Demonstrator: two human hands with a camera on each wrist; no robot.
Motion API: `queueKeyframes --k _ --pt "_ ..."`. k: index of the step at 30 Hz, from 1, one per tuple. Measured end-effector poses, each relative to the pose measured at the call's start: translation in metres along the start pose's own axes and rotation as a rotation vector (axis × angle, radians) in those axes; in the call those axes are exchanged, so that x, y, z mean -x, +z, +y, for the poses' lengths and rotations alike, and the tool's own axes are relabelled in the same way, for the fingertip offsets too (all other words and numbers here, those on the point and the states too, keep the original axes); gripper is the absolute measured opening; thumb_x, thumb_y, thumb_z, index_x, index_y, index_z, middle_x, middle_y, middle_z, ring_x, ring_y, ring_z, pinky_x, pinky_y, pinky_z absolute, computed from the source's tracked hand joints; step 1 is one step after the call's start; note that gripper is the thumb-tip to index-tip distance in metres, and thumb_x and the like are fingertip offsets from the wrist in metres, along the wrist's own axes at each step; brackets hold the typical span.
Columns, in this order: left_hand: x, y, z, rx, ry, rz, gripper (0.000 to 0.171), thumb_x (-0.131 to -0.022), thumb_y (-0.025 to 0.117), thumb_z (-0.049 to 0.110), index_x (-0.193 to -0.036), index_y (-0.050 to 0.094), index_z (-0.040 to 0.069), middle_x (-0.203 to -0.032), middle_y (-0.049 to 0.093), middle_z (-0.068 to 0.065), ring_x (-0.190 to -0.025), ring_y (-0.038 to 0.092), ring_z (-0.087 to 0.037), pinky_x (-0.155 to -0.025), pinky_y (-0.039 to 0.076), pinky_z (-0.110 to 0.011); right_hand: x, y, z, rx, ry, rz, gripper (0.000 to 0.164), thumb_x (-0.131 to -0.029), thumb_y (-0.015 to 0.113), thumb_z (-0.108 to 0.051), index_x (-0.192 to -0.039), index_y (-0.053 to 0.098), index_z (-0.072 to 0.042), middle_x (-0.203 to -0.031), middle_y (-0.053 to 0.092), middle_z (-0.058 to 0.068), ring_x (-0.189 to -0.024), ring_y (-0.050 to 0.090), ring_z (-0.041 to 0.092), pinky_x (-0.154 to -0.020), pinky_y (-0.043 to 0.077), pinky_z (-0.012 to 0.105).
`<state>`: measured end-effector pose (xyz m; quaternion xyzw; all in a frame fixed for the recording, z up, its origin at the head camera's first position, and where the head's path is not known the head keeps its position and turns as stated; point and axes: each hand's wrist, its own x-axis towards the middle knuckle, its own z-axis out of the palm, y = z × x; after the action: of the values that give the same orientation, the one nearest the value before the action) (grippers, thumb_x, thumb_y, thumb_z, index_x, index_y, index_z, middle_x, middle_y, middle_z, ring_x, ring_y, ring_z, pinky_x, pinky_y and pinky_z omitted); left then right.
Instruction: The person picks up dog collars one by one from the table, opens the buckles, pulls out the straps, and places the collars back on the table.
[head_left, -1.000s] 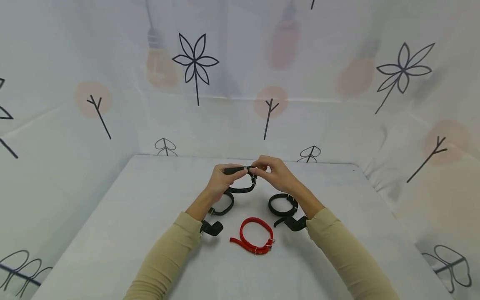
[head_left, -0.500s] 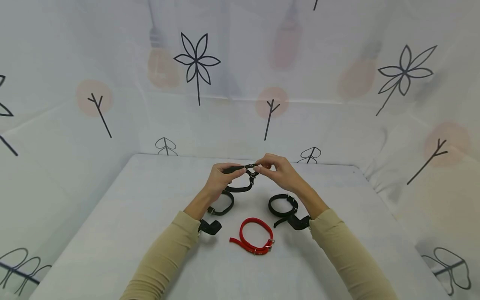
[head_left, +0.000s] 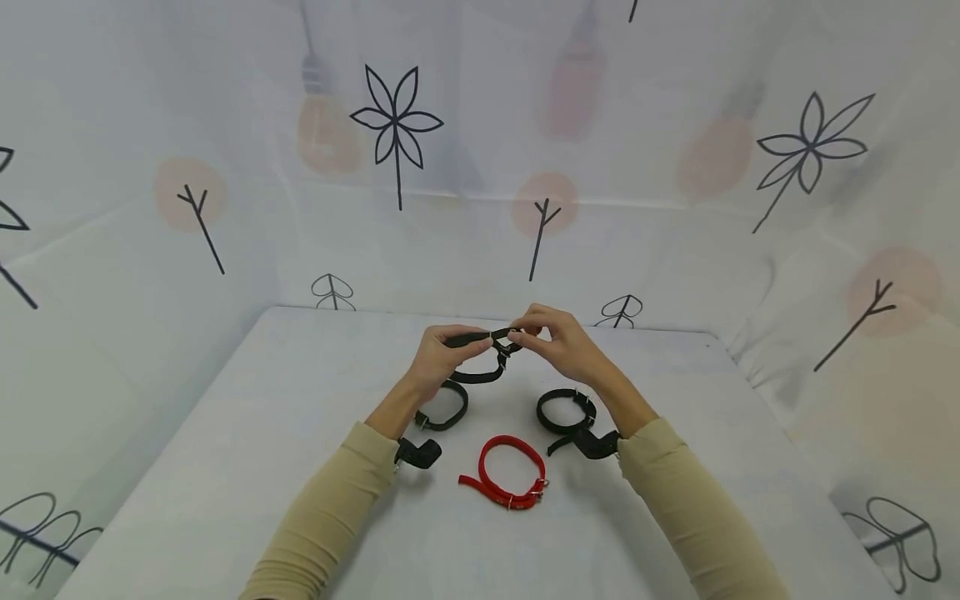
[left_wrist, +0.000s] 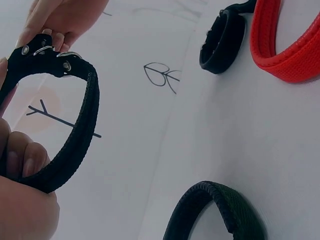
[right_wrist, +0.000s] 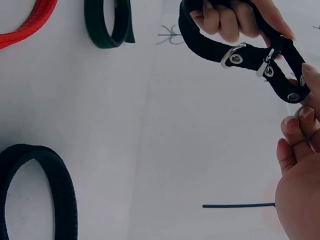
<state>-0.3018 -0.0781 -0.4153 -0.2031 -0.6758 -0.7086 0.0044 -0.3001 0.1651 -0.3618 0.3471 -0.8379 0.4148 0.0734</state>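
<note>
A black buckled collar (head_left: 480, 377) hangs in the air between both hands, over the far part of the table. My left hand (head_left: 438, 358) grips its band, fingers curled round it in the left wrist view. With thumb and fingertips my right hand (head_left: 558, 342) pinches the strap near the metal buckle (right_wrist: 266, 65). In the right wrist view the strap, with metal eyelets, passes by the buckle and bends back in a narrow loop. Whether the buckle's pin sits in a hole cannot be told.
On the white table (head_left: 337, 517) lie a red collar (head_left: 491, 492) at the middle, a dark green collar (head_left: 465, 408) below the left hand and a black collar (head_left: 562, 430) below the right. A patterned cloth wall (head_left: 465, 250) rises behind the table.
My right hand has shifted slightly up and right, away from the left. More strap shows between the hands than a second ago. The collars on the table stay put.
</note>
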Motion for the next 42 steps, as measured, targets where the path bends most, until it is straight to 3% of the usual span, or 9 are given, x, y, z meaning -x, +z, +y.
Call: queueKeyframes --k 4,9,13,20,24,33,42 --pt "0.0 0.0 0.0 0.007 0.001 -0.019 0.027 -0.093 0.078 0.019 -0.115 0.077 0.003 -0.104 0.076 0.001 -0.094 0.067 -0.016 -0.081 0.048 -0.033 0.0 -0.002 0.001 0.0 0.001 -0.014 0.015 -0.101 0.069 -0.02 -0.111 0.077 -0.014 -0.093 0.058 -0.002 -0.09 0.05 0.019 -0.078 0.04 0.041" --pt "0.001 0.0 0.001 0.014 0.02 -0.044 0.026 -0.092 0.079 0.016 -0.114 0.077 0.001 -0.108 0.077 -0.004 -0.105 0.071 -0.022 -0.096 0.054 -0.04 0.0 -0.003 -0.031 -0.006 -0.009 -0.027 0.014 -0.098 0.069 -0.007 -0.11 0.076 -0.002 -0.091 0.058 0.007 -0.086 0.05 0.022 -0.077 0.04 0.037" --pt "0.001 0.0 0.001 0.019 0.023 -0.052 0.025 -0.092 0.079 0.016 -0.114 0.077 0.003 -0.109 0.076 -0.004 -0.105 0.07 -0.023 -0.098 0.053 -0.041 0.002 -0.003 -0.046 -0.001 -0.025 -0.017 0.013 -0.097 0.068 -0.001 -0.108 0.074 0.003 -0.09 0.058 0.011 -0.084 0.05 0.022 -0.076 0.041 0.036" --pt "0.003 -0.005 0.001 0.022 -0.012 -0.002 0.023 -0.091 0.079 0.015 -0.112 0.078 0.005 -0.106 0.076 -0.001 -0.104 0.069 -0.022 -0.095 0.051 -0.039 0.002 -0.002 -0.024 0.018 0.04 0.024 0.015 -0.098 0.067 -0.002 -0.11 0.074 0.003 -0.092 0.057 0.013 -0.087 0.048 0.025 -0.079 0.038 0.042" --pt "0.002 -0.004 0.001 0.008 -0.015 -0.008 0.022 -0.091 0.079 0.016 -0.111 0.079 0.006 -0.106 0.076 -0.001 -0.105 0.068 -0.022 -0.093 0.05 -0.038 0.001 -0.002 -0.009 0.03 0.041 0.012 0.016 -0.098 0.068 -0.005 -0.112 0.074 0.001 -0.093 0.057 0.012 -0.088 0.048 0.025 -0.078 0.038 0.04" --pt "-0.001 -0.002 0.004 -0.015 0.0 -0.028 0.024 -0.092 0.078 0.017 -0.114 0.078 0.005 -0.109 0.076 -0.002 -0.107 0.069 -0.023 -0.096 0.049 -0.041 -0.002 -0.007 -0.006 0.032 0.011 -0.017 0.017 -0.099 0.071 -0.02 -0.113 0.076 -0.012 -0.089 0.056 0.002 -0.087 0.049 0.019 -0.076 0.04 0.037" --pt "0.0 -0.003 0.0 -0.036 0.001 0.007 0.032 -0.093 0.078 0.023 -0.119 0.075 0.004 -0.112 0.074 -0.002 -0.096 0.062 -0.016 -0.074 0.042 -0.034 0.002 -0.011 -0.003 0.018 0.015 0.033 0.015 -0.101 0.069 -0.021 -0.11 0.077 -0.014 -0.092 0.061 -0.001 -0.086 0.051 0.019 -0.076 0.04 0.042"
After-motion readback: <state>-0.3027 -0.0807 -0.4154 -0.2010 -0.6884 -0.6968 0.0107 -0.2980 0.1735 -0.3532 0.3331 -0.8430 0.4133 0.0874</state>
